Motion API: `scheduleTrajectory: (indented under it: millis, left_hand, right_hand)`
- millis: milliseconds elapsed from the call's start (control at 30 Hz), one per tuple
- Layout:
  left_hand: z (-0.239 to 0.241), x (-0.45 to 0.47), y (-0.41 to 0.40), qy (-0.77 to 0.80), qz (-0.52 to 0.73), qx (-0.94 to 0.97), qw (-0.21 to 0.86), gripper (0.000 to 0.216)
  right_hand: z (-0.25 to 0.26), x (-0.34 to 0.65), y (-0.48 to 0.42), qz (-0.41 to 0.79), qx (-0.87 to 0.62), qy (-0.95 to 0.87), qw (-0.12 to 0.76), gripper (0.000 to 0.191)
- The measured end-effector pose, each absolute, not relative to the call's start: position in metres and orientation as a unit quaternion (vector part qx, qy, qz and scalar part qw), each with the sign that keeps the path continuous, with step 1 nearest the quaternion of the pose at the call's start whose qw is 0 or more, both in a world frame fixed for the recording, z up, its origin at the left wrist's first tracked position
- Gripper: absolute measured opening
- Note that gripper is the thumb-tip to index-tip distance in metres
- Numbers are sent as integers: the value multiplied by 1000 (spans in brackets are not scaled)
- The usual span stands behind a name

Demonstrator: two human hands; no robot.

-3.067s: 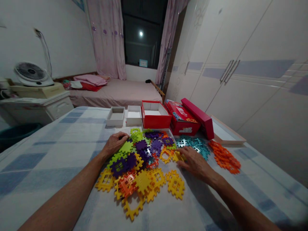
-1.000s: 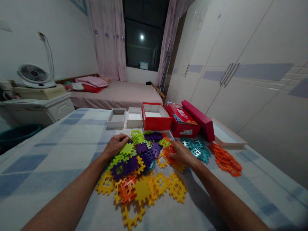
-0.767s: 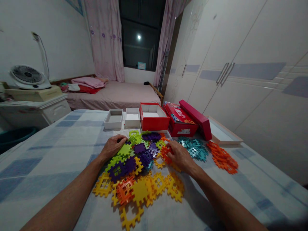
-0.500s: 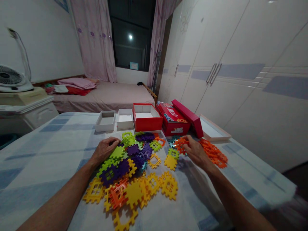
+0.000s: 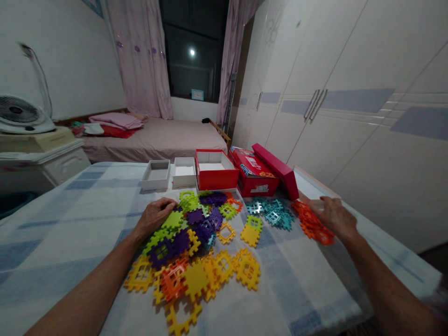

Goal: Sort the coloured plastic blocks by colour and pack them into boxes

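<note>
A mixed heap of plastic interlocking tiles (image 5: 196,242), yellow, purple, green and orange, lies on the checked tablecloth (image 5: 70,219). My left hand (image 5: 154,215) rests flat on the heap's left edge, over green tiles. To the right lie a teal tile pile (image 5: 271,212) and an orange tile pile (image 5: 310,224). Fingers spread, my right hand (image 5: 332,215) sits on the far side of the orange pile. Whether it still holds a tile is hidden.
Two white box trays (image 5: 156,169) and an open red box (image 5: 215,170) stand at the back of the table. A red box with its lid (image 5: 266,172) leans beside them. A shallow tray (image 5: 315,184) lies at the right edge. Wardrobe doors (image 5: 332,107) are close on the right.
My right hand picked an orange tile out of the middle of the heap and carried it right to the orange pile. My left hand stayed on the green tiles. The view turned slightly right.
</note>
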State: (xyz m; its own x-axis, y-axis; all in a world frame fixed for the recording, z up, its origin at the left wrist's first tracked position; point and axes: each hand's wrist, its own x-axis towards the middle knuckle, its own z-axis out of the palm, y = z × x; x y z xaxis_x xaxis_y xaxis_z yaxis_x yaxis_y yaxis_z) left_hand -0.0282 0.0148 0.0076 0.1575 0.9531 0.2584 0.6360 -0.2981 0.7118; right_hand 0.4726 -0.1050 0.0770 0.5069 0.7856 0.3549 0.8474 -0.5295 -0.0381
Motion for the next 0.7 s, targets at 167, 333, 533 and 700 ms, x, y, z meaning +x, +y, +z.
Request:
scheduleTrajectory:
  millis: [167,333,533,700]
  left_hand:
    - [5,-29,16,547,345,728,226,42]
    - [3,-29,18,538,356,729,229,40]
    - [3,-28,17,541,353,727,234,40]
    - [4,-27,17,539,356,728,231,41]
  right_hand:
    - [81,393,-89,-73,-739,-645,180,32]
    - [68,320,-56,16,-622,-770,143,32]
    - [58,291,-24,28,-649,-759,46,37]
    - [53,292,-21,47,-664,-746,38,38]
